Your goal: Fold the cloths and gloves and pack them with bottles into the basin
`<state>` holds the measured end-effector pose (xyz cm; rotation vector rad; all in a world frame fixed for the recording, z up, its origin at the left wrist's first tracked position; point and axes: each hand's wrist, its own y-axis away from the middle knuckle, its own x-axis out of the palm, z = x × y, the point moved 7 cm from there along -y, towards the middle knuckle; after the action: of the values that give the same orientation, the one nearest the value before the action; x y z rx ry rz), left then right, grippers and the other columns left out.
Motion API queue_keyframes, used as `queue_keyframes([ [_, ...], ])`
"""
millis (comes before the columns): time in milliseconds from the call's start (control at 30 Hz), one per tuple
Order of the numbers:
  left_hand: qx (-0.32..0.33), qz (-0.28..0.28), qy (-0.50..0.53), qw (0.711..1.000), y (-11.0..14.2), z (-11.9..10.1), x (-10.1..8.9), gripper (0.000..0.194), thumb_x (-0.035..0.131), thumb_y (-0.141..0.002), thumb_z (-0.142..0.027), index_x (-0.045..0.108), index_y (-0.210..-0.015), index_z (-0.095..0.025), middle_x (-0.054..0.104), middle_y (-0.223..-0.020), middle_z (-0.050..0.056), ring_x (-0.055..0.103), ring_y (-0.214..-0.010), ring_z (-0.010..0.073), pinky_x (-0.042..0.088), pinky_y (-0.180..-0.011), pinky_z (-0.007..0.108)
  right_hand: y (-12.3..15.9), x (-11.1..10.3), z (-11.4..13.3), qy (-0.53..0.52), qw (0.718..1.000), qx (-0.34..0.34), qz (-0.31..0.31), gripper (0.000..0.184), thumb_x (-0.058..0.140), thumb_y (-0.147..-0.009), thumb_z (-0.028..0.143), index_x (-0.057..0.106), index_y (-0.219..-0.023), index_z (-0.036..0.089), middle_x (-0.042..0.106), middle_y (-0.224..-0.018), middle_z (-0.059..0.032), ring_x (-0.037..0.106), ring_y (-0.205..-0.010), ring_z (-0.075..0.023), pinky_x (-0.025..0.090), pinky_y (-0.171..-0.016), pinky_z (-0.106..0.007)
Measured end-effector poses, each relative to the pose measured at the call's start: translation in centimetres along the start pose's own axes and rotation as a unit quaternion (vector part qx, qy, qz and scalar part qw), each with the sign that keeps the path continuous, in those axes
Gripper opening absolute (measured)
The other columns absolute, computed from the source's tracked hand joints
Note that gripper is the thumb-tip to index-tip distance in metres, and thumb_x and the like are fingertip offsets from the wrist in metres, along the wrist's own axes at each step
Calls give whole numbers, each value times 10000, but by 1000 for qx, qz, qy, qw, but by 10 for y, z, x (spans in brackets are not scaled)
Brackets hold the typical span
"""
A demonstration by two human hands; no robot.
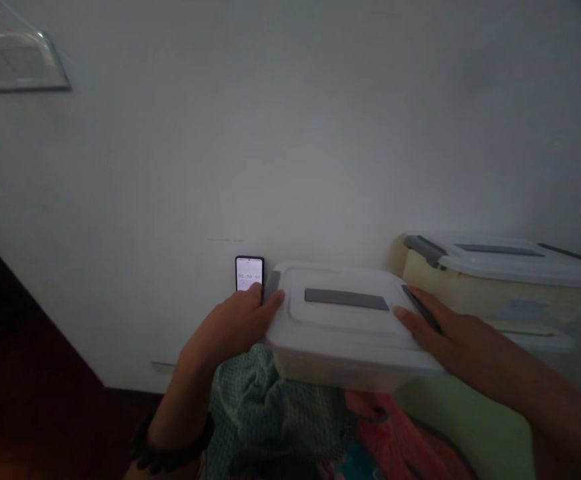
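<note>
A pale plastic storage box [350, 340] with a white lid and a grey handle strip is gripped between both hands. My left hand [238, 323] is closed on its left end, thumb on the lid beside the grey latch. At the opposite end my right hand [440, 330] grips the box, thumb on the lid near the other latch. Both hands' fingers are partly hidden by the box. Green knitted cloth [250, 393] and red cloth [395, 433] lie beneath and in front of the box. A phone [249, 272] showing a timer stands upright just behind my left hand.
Another lidded storage box [510, 280] sits at the right against the pale wall [320, 133]. A light green surface [470, 413] shows under my right forearm. At the upper left, a clear-edged panel [20, 63] is on the wall. Dark floor [35, 393] lies at the lower left.
</note>
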<state>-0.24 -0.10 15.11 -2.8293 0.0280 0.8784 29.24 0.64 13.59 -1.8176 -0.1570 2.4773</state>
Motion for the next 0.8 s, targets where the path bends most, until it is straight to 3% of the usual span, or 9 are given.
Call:
queue_keyframes([
  [100,-29,-36,-137,990,2,1,-4,387,500,-758,-597,576,-662,-230,619,-617,59,601,-616,264,399,-561,323,1,-3,3,3,1000,-8,-6,750,247,-857,638,339,-1436,172,600,-1262,-161,610,-1083,-356,459,-925,-488],
  [167,-44,-54,-176,982,5,0,-5,462,449,-777,-643,559,-617,-223,619,-621,80,598,-621,282,382,-575,341,3,-7,6,6,1000,-19,-24,747,245,-859,635,344,-1434,168,611,-1243,-169,613,-1078,-358,462,-919,-489],
  [333,-30,-71,-217,973,7,-11,-6,534,434,-766,-683,568,-540,-218,586,-567,87,557,-582,279,323,-572,339,9,-21,8,15,997,-22,-66,742,264,-859,621,350,-1429,154,624,-1215,-190,616,-1066,-370,456,-913,-505],
  [533,2,-114,-219,969,4,-19,-14,504,483,-763,-637,621,-496,-233,606,-540,86,572,-568,292,316,-548,327,17,-33,11,9,997,-32,-74,722,260,-871,599,335,-1434,154,590,-1267,-183,603,-1090,-361,458,-908,-487],
  [700,14,-115,-245,963,4,-21,-16,513,480,-749,-630,576,-437,-234,569,-479,78,533,-513,261,281,-527,312,22,-32,15,39,998,-14,-51,706,257,-887,579,335,-1436,142,685,-1077,-204,663,-954,-363,487,-818,-473],
  [800,-10,-83,-299,951,5,-21,-14,553,400,-781,-635,551,-446,-223,586,-509,80,552,-553,256,300,-543,313,25,-30,20,43,998,-24,-42,681,254,-902,550,340,-1431,131,686,-1069,-208,664,-952,-356,485,-812,-462],
])
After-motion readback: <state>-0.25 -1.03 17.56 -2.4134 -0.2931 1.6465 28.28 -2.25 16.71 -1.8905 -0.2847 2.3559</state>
